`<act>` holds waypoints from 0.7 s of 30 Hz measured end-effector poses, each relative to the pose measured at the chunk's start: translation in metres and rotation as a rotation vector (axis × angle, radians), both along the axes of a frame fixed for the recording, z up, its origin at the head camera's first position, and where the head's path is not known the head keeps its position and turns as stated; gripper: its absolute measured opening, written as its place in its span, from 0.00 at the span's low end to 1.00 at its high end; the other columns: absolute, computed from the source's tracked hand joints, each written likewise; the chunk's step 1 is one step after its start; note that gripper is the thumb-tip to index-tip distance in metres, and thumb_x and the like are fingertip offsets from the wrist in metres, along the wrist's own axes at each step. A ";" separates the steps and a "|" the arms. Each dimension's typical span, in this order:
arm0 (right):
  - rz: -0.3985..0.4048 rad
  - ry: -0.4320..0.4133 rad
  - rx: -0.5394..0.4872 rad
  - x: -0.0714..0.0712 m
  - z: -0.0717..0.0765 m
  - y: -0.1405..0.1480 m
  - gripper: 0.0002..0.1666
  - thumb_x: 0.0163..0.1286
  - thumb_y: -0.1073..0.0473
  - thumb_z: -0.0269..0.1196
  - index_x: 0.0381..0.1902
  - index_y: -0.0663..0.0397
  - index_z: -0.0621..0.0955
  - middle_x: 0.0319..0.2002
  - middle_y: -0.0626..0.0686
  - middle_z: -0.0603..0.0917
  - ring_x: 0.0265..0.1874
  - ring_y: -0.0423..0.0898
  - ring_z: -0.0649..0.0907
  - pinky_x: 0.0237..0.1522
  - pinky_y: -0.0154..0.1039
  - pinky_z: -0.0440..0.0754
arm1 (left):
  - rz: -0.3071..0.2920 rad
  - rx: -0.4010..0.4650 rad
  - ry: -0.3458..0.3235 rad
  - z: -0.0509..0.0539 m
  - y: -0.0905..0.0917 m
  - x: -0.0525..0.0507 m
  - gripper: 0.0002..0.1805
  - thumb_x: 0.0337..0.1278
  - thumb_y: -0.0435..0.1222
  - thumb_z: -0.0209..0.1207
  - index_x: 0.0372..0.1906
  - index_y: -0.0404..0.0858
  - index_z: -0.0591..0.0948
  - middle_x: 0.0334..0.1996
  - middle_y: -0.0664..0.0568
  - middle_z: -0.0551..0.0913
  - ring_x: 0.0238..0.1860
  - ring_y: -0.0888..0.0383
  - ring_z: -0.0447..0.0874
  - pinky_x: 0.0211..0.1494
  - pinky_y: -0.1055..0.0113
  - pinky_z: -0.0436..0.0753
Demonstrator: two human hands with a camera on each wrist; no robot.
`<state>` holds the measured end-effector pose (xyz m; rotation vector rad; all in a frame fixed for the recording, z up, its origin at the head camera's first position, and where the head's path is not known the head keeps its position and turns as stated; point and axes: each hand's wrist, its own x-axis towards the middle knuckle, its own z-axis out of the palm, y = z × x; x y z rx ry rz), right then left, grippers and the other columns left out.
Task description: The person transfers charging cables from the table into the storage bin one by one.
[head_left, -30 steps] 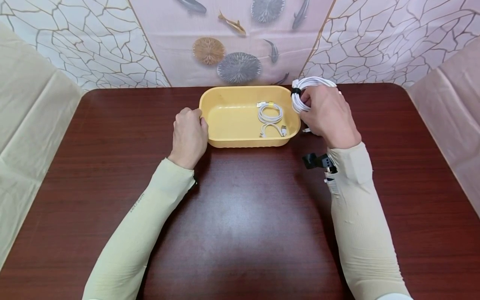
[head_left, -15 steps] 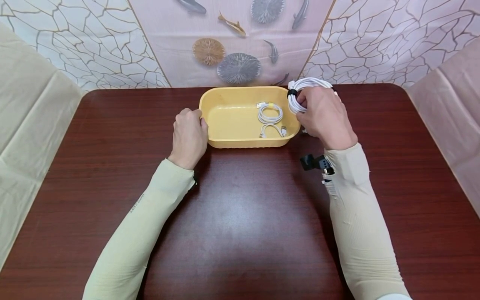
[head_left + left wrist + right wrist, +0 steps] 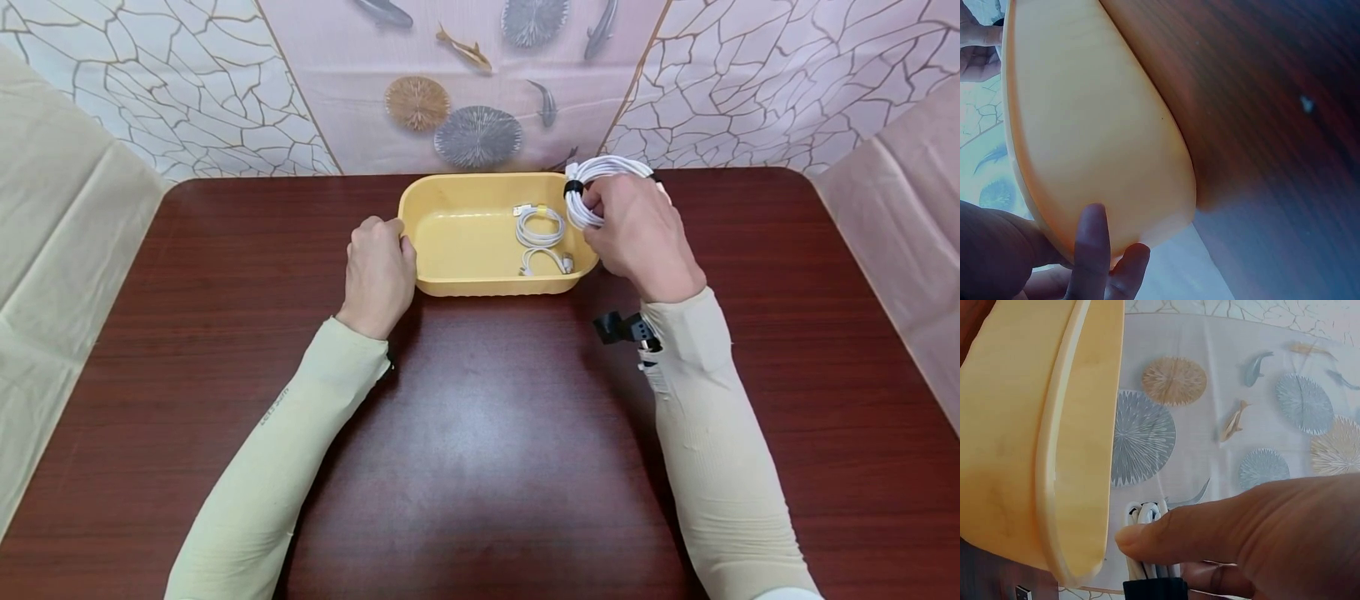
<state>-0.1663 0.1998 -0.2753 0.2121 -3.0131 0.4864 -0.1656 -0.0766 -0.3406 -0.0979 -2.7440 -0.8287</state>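
Observation:
My left hand (image 3: 378, 275) grips the left end of a yellow plastic basket (image 3: 495, 286). In the left wrist view, its fingers (image 3: 1091, 240) press on the basket's outer wall, near the rim. Between thumb and fingers, my right hand (image 3: 641, 233) pinches a thick coil of white cable (image 3: 611, 165) bound with a black strap (image 3: 573, 187). This coil is held up over the basket's right end, close to the rim. Inside the basket, on the right side, lie a smaller coiled white USB cable (image 3: 540, 243) with a yellow tie and a short white cable (image 3: 567, 262).
The basket stands at the back of a dark red-brown wooden table (image 3: 465, 450), before a patterned cloth backdrop (image 3: 480, 83). A metal plug (image 3: 1023, 592) shows on the table beside the basket in the right wrist view. Pale cloth (image 3: 60, 250) flanks the table.
My right hand has moved a little left with the cable coil, from beside the basket to over its right end. The left hand and the basket have stayed still.

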 end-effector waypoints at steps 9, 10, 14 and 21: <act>0.019 0.004 0.008 0.001 -0.001 -0.007 0.08 0.53 0.70 0.57 0.22 0.52 0.75 0.24 0.53 0.71 0.32 0.54 0.72 0.31 0.48 0.67 | 0.005 -0.001 -0.003 0.000 0.000 -0.001 0.11 0.66 0.26 0.52 0.36 0.27 0.85 0.33 0.35 0.79 0.37 0.34 0.84 0.42 0.47 0.86; 0.018 0.005 0.007 0.001 -0.002 -0.008 0.08 0.53 0.70 0.57 0.22 0.52 0.75 0.24 0.53 0.71 0.32 0.54 0.72 0.31 0.48 0.67 | 0.005 -0.001 -0.006 0.000 0.000 0.000 0.11 0.66 0.26 0.52 0.36 0.27 0.85 0.34 0.35 0.79 0.37 0.34 0.84 0.42 0.47 0.85; 0.020 0.009 0.015 0.001 -0.002 -0.009 0.09 0.54 0.70 0.56 0.22 0.52 0.75 0.24 0.54 0.72 0.32 0.54 0.73 0.31 0.49 0.69 | 0.007 0.001 -0.014 0.000 0.000 0.000 0.12 0.66 0.26 0.51 0.36 0.27 0.85 0.34 0.35 0.79 0.38 0.34 0.84 0.42 0.46 0.85; 0.024 0.010 0.011 0.001 -0.003 -0.011 0.08 0.55 0.71 0.56 0.25 0.52 0.77 0.26 0.54 0.74 0.33 0.54 0.73 0.30 0.48 0.69 | 0.005 0.001 -0.012 0.000 0.000 -0.001 0.12 0.66 0.26 0.51 0.36 0.27 0.85 0.34 0.35 0.79 0.38 0.34 0.84 0.43 0.46 0.85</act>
